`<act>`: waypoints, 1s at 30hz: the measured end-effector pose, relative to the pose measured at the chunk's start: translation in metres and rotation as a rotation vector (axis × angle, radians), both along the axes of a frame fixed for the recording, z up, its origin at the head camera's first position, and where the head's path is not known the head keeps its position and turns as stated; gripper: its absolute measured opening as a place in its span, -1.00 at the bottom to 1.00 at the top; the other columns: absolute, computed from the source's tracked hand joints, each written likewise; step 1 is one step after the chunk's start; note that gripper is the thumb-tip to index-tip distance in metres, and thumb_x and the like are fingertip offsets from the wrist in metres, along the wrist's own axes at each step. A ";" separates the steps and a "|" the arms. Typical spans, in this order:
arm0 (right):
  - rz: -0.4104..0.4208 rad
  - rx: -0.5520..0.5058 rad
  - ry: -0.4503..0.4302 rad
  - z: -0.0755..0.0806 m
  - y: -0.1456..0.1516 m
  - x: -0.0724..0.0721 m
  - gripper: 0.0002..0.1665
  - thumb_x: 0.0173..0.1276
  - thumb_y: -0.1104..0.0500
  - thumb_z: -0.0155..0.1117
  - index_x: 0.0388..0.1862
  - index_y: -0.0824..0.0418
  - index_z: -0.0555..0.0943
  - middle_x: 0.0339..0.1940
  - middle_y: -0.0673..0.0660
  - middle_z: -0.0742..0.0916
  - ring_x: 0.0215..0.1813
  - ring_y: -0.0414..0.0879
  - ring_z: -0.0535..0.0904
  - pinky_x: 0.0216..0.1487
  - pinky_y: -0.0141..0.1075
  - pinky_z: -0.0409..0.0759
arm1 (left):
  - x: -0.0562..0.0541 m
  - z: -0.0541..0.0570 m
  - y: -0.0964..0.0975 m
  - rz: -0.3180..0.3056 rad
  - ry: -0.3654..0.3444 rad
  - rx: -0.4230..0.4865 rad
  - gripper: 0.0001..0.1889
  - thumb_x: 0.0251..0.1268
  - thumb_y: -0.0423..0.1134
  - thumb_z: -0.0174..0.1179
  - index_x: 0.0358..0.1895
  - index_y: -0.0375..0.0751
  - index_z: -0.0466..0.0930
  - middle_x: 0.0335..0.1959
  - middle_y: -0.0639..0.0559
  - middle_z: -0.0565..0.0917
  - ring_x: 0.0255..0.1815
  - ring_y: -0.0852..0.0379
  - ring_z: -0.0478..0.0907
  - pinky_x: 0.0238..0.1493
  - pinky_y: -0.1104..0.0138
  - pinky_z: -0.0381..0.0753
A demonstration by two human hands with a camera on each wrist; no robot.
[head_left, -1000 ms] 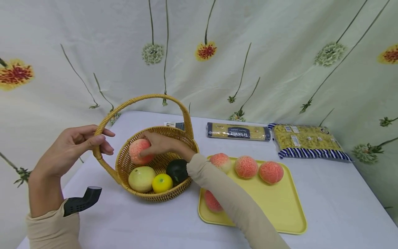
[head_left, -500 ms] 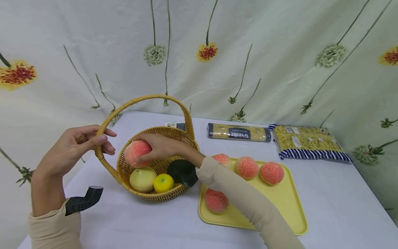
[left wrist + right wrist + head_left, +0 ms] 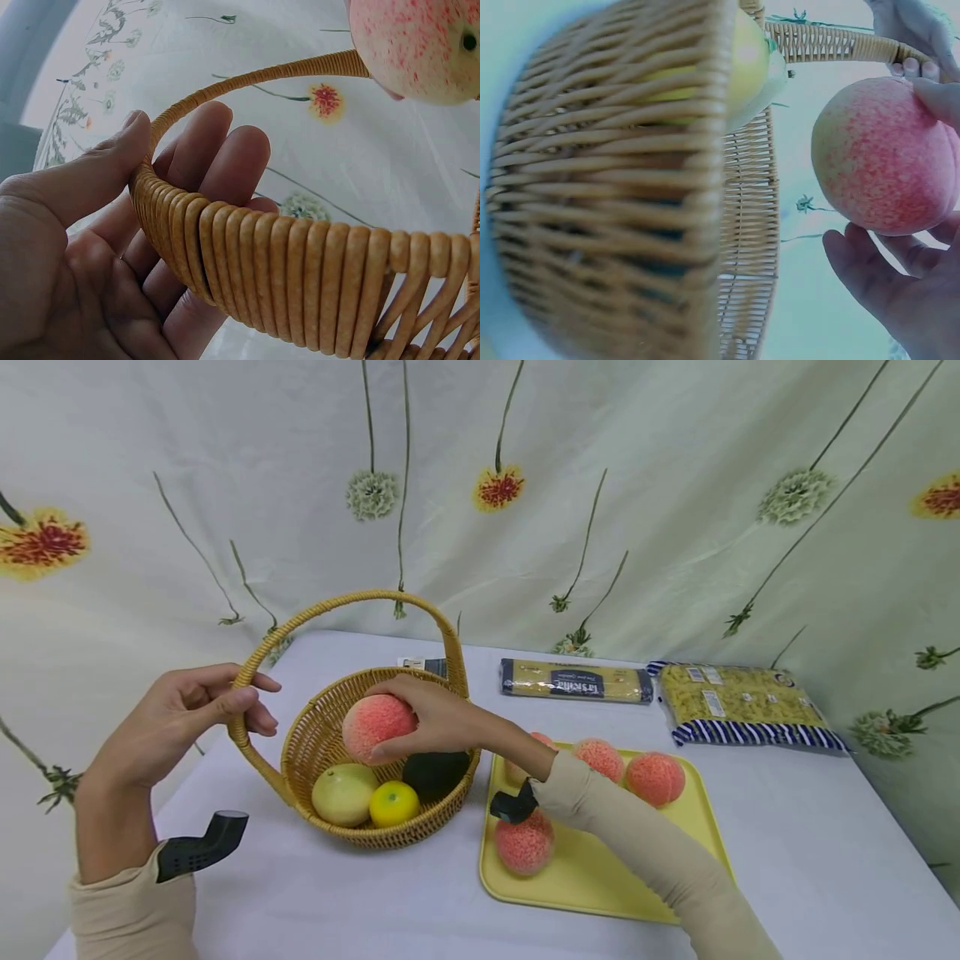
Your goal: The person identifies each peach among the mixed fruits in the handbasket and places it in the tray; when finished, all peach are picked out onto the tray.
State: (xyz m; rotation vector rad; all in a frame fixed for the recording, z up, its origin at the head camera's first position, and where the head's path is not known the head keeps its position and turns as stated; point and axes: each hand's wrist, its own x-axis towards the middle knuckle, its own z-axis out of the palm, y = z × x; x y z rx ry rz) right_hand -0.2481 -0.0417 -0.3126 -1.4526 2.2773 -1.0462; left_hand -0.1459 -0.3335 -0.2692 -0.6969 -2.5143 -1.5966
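My left hand (image 3: 165,720) holds the wicker basket's handle (image 3: 277,262) on its left side, with thumb and fingers around it. My right hand (image 3: 448,714) grips a pink peach (image 3: 375,727) over the basket (image 3: 375,838). In the right wrist view the peach (image 3: 885,154) shows between thumb and fingers, beyond the basket rim. Inside the basket lie a pale round fruit (image 3: 343,793), a yellow citrus-like fruit (image 3: 393,804) and a dark green fruit (image 3: 433,774), partly covered by my right hand.
Right of the basket is a yellow tray (image 3: 600,897) with several peaches (image 3: 523,843), some partly behind my right arm. A spaghetti pack (image 3: 577,681) and a bag of pasta (image 3: 750,702) lie at the back. A small pack (image 3: 423,666) shows behind the basket.
My right hand has picked the peach up from the basket's left part and moved it right, towards the basket's middle. The left hand keeps its place on the handle.
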 end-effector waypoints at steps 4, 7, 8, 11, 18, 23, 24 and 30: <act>-0.007 -0.053 -0.047 -0.002 0.018 0.004 -0.24 0.15 -0.04 0.42 0.31 0.07 0.38 0.20 0.03 0.50 0.05 -0.21 0.49 -0.06 -0.41 0.58 | 0.000 -0.001 -0.001 0.004 0.004 -0.002 -0.76 0.41 -0.56 -0.07 0.02 -0.38 0.52 -0.43 -0.12 0.72 -0.38 0.08 0.70 -0.25 0.43 0.58; -0.014 -0.071 -0.066 -0.002 0.031 0.008 -0.24 0.15 -0.03 0.43 0.31 0.06 0.38 0.21 0.03 0.49 0.06 -0.19 0.50 -0.05 -0.37 0.60 | 0.001 -0.001 -0.002 0.001 0.004 0.004 -0.76 0.40 -0.56 -0.07 0.02 -0.39 0.52 -0.42 -0.12 0.72 -0.38 0.08 0.70 -0.23 0.44 0.58; -0.018 -0.074 -0.064 -0.002 0.036 0.009 -0.24 0.15 -0.03 0.44 0.31 0.05 0.38 0.21 0.02 0.49 0.06 -0.19 0.50 -0.05 -0.35 0.60 | 0.001 -0.002 -0.002 -0.002 0.006 0.006 -0.76 0.40 -0.57 -0.07 0.02 -0.39 0.51 -0.42 -0.13 0.72 -0.38 0.07 0.70 -0.22 0.44 0.58; -0.040 -0.078 -0.049 -0.003 0.050 0.014 -0.24 0.12 -0.03 0.46 0.30 0.02 0.39 0.18 -0.01 0.49 0.05 -0.18 0.51 -0.05 -0.33 0.60 | 0.000 -0.002 -0.002 -0.016 0.005 0.018 -0.75 0.40 -0.58 -0.08 0.02 -0.40 0.51 -0.42 -0.13 0.72 -0.38 0.07 0.69 -0.20 0.45 0.57; -0.083 -0.086 -0.131 -0.016 0.081 0.022 -0.21 0.14 -0.01 0.47 0.34 -0.06 0.36 0.17 -0.06 0.48 0.06 -0.19 0.53 -0.02 -0.28 0.61 | 0.000 0.000 -0.002 -0.019 0.006 0.003 -0.76 0.40 -0.57 -0.08 0.03 -0.42 0.50 -0.42 -0.14 0.72 -0.37 0.07 0.70 -0.23 0.43 0.58; -0.136 -0.115 -0.244 -0.024 0.103 0.029 -0.21 0.12 -0.01 0.49 0.32 -0.21 0.35 0.19 -0.14 0.48 0.11 -0.20 0.53 0.01 -0.28 0.61 | 0.000 0.001 0.000 0.004 0.019 -0.043 -0.78 0.42 -0.55 -0.07 0.02 -0.43 0.49 -0.43 -0.15 0.71 -0.37 0.06 0.70 -0.22 0.43 0.58; -0.141 -0.122 -0.250 -0.025 0.107 0.030 -0.22 0.13 0.00 0.49 0.31 -0.22 0.36 0.20 -0.15 0.49 0.12 -0.19 0.53 0.02 -0.28 0.60 | 0.000 0.001 0.000 0.007 0.021 -0.046 -0.78 0.42 -0.54 -0.07 0.02 -0.43 0.49 -0.43 -0.15 0.71 -0.37 0.06 0.70 -0.22 0.44 0.58; -0.152 -0.138 -0.181 -0.030 0.131 0.034 -0.21 0.16 0.05 0.46 0.35 -0.08 0.35 0.20 -0.11 0.52 0.09 -0.19 0.56 0.07 -0.24 0.58 | 0.000 0.001 0.002 0.032 0.022 -0.073 -0.79 0.42 -0.52 -0.06 0.02 -0.42 0.50 -0.43 -0.16 0.71 -0.37 0.05 0.70 -0.18 0.46 0.56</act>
